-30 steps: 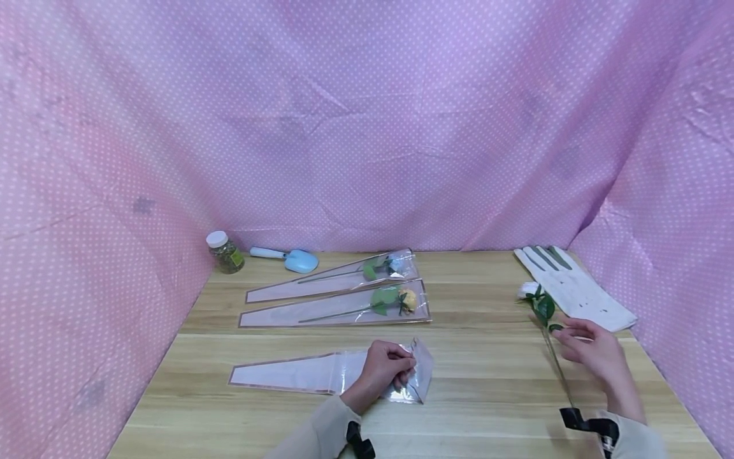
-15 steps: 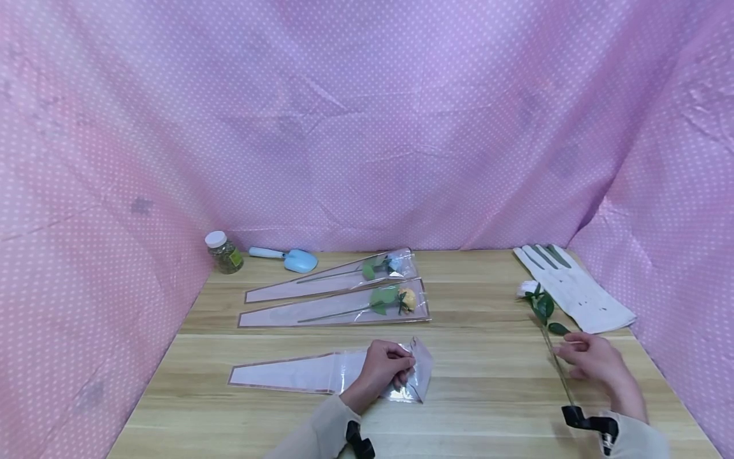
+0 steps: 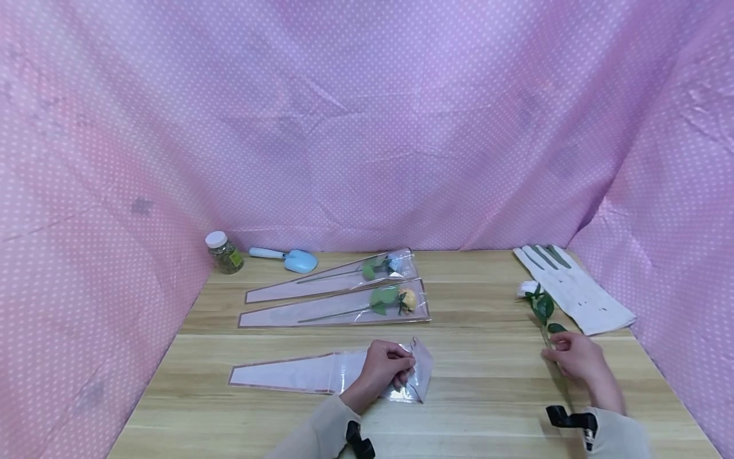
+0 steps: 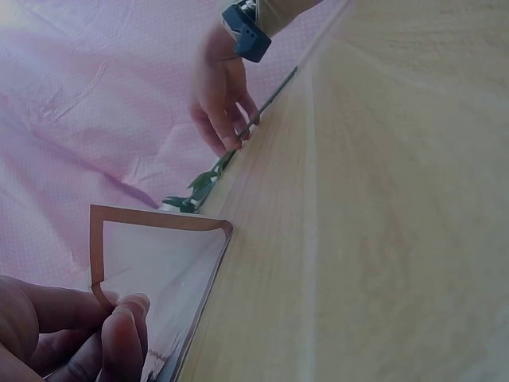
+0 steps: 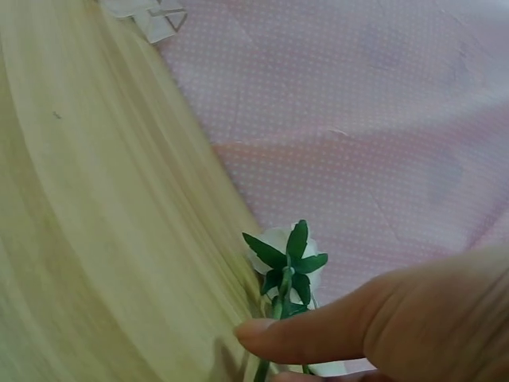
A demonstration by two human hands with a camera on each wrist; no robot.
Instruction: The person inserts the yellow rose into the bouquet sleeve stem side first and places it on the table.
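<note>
My left hand [image 3: 383, 368] pinches the open end of a clear flower sleeve [image 3: 287, 374] with a brown border. In the left wrist view, that sleeve's mouth [image 4: 151, 247] stands lifted beside my left hand [image 4: 75, 334]. A white rose [image 3: 528, 289] with green leaves and a long stem lies on the right of the table. My right hand [image 3: 582, 363] has thumb and fingers about its stem, below the leaves. From the right wrist, the green sepals [image 5: 286, 274] under the bloom show just past my right thumb [image 5: 318, 328]; part of the stem is hidden there.
Two sleeves lie behind, one with a yellow rose [image 3: 407, 300], one with a pale blue rose [image 3: 394, 263]. A jar [image 3: 225, 254] and a blue trowel [image 3: 298, 260] stand back left. White gloves [image 3: 579, 293] lie right, by pink cloth [image 3: 367, 127].
My right hand has moved down along the rose stem and then left onto it, its fingers closing in. The left hand and its sleeve have stayed in place.
</note>
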